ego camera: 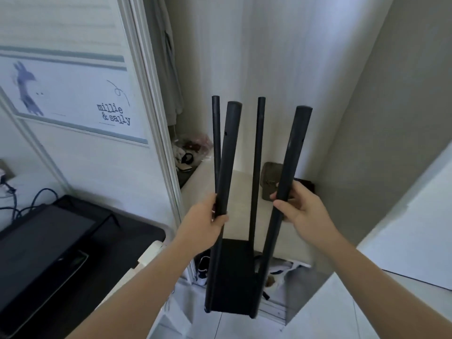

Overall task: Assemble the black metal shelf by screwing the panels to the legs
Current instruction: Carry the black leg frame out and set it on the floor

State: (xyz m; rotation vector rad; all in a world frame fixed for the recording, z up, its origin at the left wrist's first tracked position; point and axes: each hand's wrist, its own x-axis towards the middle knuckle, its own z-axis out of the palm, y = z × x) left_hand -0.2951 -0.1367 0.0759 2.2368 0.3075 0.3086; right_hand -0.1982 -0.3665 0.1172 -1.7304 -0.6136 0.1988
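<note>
I hold a partly built black metal shelf up in the air in front of me. Several round black legs point upward, joined at the bottom by one black panel (232, 275). My left hand (208, 221) grips the near left leg (226, 157) about halfway up. My right hand (300, 206) grips the near right leg (292, 157) at a similar height. Two thinner-looking far legs (216, 143) (258, 152) stand behind them. Small screw holes show near the tops of the near legs.
A black desk with a dark screen (44, 243) and cables sits at the left. A white cabinet door with a "millie & sally" poster (73, 99) stands behind it. A pale ledge (242, 177) with clutter lies ahead; a white surface (415, 228) is at the right. Tiled floor below.
</note>
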